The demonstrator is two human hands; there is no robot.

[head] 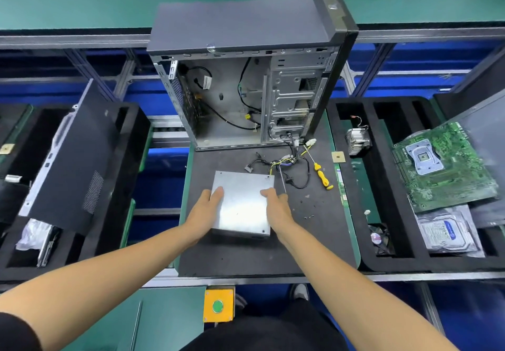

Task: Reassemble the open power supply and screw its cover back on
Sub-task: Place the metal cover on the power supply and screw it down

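Observation:
The silver power supply (241, 208) lies flat on the black mat (314, 241), its metal cover on top, its cable bundle (284, 163) trailing toward the case. My left hand (206, 208) rests along its left edge with the fingers laid on the cover. My right hand (276, 205) touches the cover's right edge with straight fingers. A thin metal screwdriver shaft (282, 179) lies just right of the box. A yellow-handled screwdriver (322, 174) lies farther right. A few small loose screws (308, 215) are scattered on the mat to the right of my right hand.
An open, emptied computer case (246, 91) stands behind the mat. A black foam tray on the right (363, 214) holds a heatsink (358, 141), a green motherboard (442, 164) and a bagged hard drive (448, 233). The left foam tray (131, 137) carries the case side panel (73, 159). A yellow button box (218, 305) sits at the bench front.

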